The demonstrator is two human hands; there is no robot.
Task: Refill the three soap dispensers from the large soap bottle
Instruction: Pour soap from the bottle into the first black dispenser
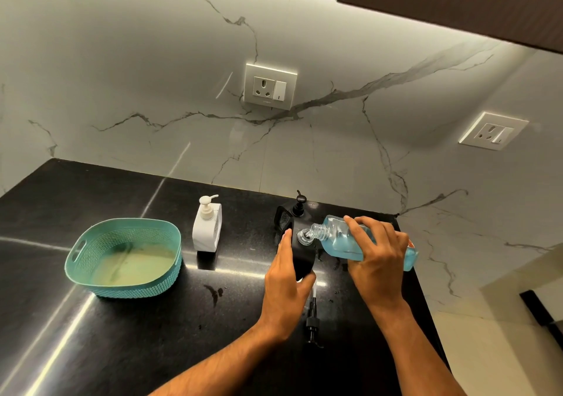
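One loose black pump (313, 324) lies nearest on the desk (122, 334). My left hand (288, 286) grips an open black dispenser (301, 258); my right hand (376, 251) tips the blue-filled soap bottle (341, 238) into its mouth. Three dispensers: this, another black (297, 210) behind, one white (207, 225). One teal basket (125, 257), left.

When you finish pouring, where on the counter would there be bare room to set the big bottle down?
Bare counter lies between the teal basket and the left hand, with one small smear. It is crowded around the black dispenser, near the loose pump and second black dispenser.
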